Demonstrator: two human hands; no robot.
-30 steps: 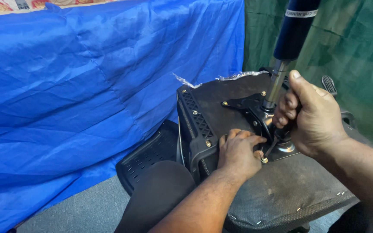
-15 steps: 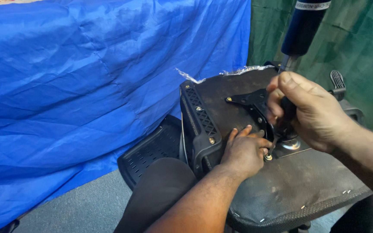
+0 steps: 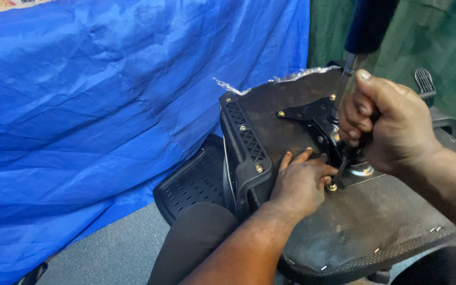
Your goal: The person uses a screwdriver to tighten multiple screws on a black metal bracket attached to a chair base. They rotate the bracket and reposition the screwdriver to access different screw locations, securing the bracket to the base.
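An upturned office chair seat (image 3: 376, 227) lies before me, its black fabric underside up. A black metal mounting plate (image 3: 304, 113) with brass bolts is fixed to it, and a gas cylinder (image 3: 362, 31) rises from the plate. My left hand (image 3: 299, 182) lies flat on the seat, fingers touching a brass bolt (image 3: 332, 187) at the plate's near corner. My right hand (image 3: 383, 124) is closed around a thin tool (image 3: 340, 171) whose tip sits on that bolt, next to the cylinder's shaft.
The chair's black perforated backrest (image 3: 196, 184) hangs down at the left of the seat. A blue tarp (image 3: 106, 105) fills the left side, a green cloth (image 3: 439, 37) the back right. Grey carpet (image 3: 106, 253) lies below. My knee (image 3: 191, 248) is under the seat.
The view shifted slightly. My right hand moved down along the cylinder shaft, bringing the tool onto the bolt by my left fingers. My left hand stayed in place.
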